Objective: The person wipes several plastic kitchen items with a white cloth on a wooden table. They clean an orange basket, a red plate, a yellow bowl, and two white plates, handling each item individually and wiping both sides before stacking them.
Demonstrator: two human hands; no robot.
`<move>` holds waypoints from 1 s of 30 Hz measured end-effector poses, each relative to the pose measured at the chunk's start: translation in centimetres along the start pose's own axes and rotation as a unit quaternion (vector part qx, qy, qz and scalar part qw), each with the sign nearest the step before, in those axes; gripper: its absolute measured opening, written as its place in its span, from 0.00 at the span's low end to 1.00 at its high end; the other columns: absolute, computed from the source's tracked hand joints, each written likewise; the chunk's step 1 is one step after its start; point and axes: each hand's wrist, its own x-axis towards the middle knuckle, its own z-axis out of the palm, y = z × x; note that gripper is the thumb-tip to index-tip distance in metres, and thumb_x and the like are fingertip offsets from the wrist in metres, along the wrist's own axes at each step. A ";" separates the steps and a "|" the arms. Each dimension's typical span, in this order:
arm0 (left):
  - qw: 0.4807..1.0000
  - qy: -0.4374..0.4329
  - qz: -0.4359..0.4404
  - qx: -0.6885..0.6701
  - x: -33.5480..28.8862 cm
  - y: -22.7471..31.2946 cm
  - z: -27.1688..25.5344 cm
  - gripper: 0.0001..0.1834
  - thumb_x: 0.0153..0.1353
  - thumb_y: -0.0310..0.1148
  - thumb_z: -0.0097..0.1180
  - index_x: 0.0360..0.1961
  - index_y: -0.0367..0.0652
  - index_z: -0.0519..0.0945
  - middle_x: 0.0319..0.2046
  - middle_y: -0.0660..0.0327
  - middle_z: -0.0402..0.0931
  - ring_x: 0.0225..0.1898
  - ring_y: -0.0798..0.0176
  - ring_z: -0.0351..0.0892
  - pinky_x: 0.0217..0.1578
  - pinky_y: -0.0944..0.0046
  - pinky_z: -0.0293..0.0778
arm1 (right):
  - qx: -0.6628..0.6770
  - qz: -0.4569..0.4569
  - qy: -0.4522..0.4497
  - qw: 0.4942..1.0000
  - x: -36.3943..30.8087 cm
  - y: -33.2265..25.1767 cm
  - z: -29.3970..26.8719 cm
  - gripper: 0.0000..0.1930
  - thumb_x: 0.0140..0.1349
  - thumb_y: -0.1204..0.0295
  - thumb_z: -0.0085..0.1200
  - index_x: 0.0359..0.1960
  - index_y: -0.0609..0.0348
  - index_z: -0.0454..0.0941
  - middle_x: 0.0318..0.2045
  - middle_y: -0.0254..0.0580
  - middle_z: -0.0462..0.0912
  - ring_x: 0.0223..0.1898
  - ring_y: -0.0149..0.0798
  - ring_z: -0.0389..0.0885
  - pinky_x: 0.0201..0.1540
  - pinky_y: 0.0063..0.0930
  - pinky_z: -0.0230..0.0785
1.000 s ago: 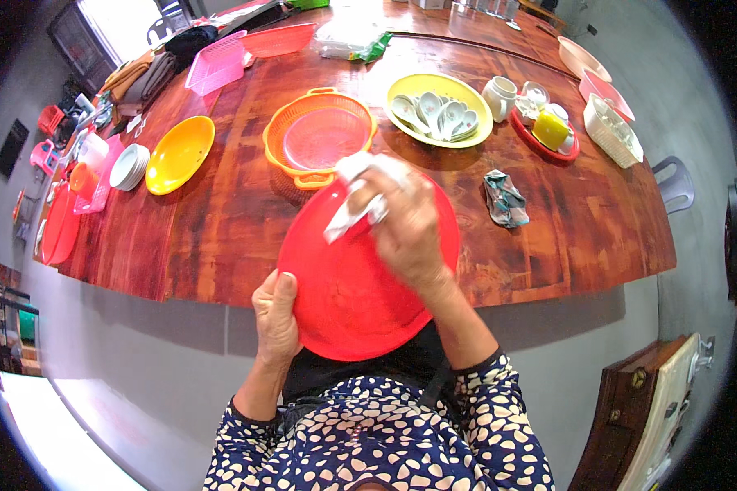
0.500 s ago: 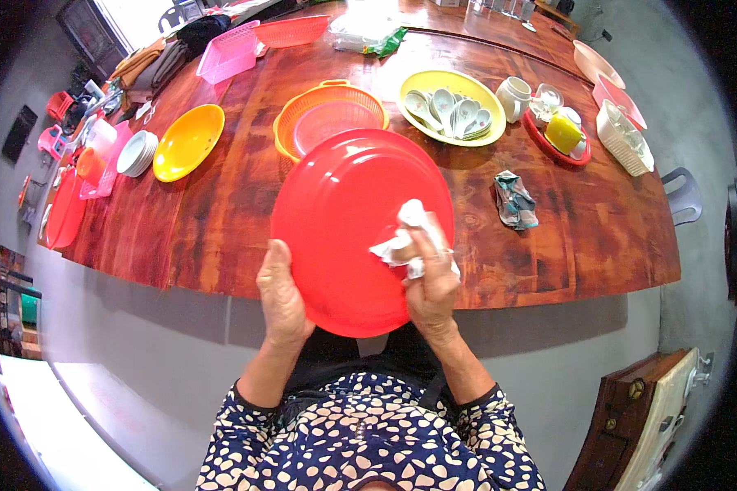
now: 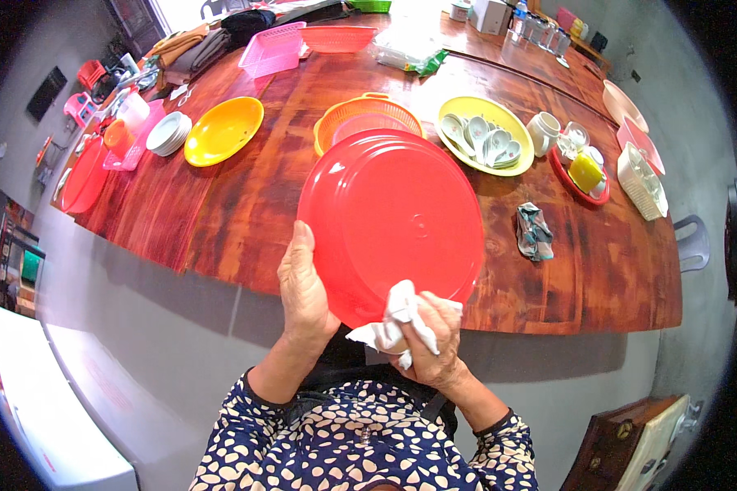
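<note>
A round red plastic basin (image 3: 393, 221) is held up in front of me, its underside toward me. My left hand (image 3: 305, 286) grips its left edge, thumb on the outer face and the other fingers hidden behind. My right hand (image 3: 434, 340) is closed on a crumpled white cloth (image 3: 403, 315), pressed near the basin's lower rim. Behind the basin, partly covered by it, an orange basket (image 3: 368, 106) with a pink one inside stands on the wooden table (image 3: 246, 221). A crumpled patterned cloth (image 3: 535, 232) lies right of the basin.
A yellow dish (image 3: 512, 123) holds several white spoons. Next to it stand a white mug (image 3: 543, 133) and a red tray (image 3: 585, 195) of small items. Leftward are an orange-yellow plate (image 3: 223, 131), stacked white bowls (image 3: 169, 133) and a pink basket (image 3: 272, 49). The table's near edge runs beneath the basin.
My right hand and the white cloth have moved from the basin's right side down to its lower rim. The view has turned slightly, shifting the table's things.
</note>
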 end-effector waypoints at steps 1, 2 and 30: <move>1.000 -0.007 -0.010 -0.013 -0.1 0.2 0.7 0.27 0.70 0.49 0.41 0.58 0.38 0.68 0.56 0.54 0.72 0.55 0.57 0.73 0.58 0.53 0.68 | -0.023 0.026 0.009 0.999 0.3 -0.4 -0.2 0.15 0.53 0.69 0.61 0.43 0.58 0.78 0.51 0.48 0.73 0.52 0.53 0.72 0.52 0.46 0.68; 1.000 -0.009 0.007 0.001 -0.1 0.1 1.3 0.27 0.70 0.48 0.41 0.59 0.38 0.68 0.56 0.54 0.72 0.56 0.57 0.73 0.58 0.53 0.68 | -0.059 0.006 0.043 0.997 0.3 0.0 0.3 0.17 0.53 0.66 0.62 0.45 0.54 0.77 0.51 0.47 0.71 0.52 0.53 0.70 0.51 0.48 0.67; 0.997 0.059 0.012 0.049 -0.4 -4.2 -6.4 0.25 0.62 0.20 0.49 0.61 0.42 0.63 0.55 0.55 0.71 0.53 0.57 0.75 0.52 0.54 0.75 | 0.313 0.504 0.241 0.768 1.4 9.0 -0.5 0.16 0.70 0.63 0.45 0.45 0.67 0.72 0.39 0.39 0.79 0.36 0.31 0.75 0.39 0.28 0.70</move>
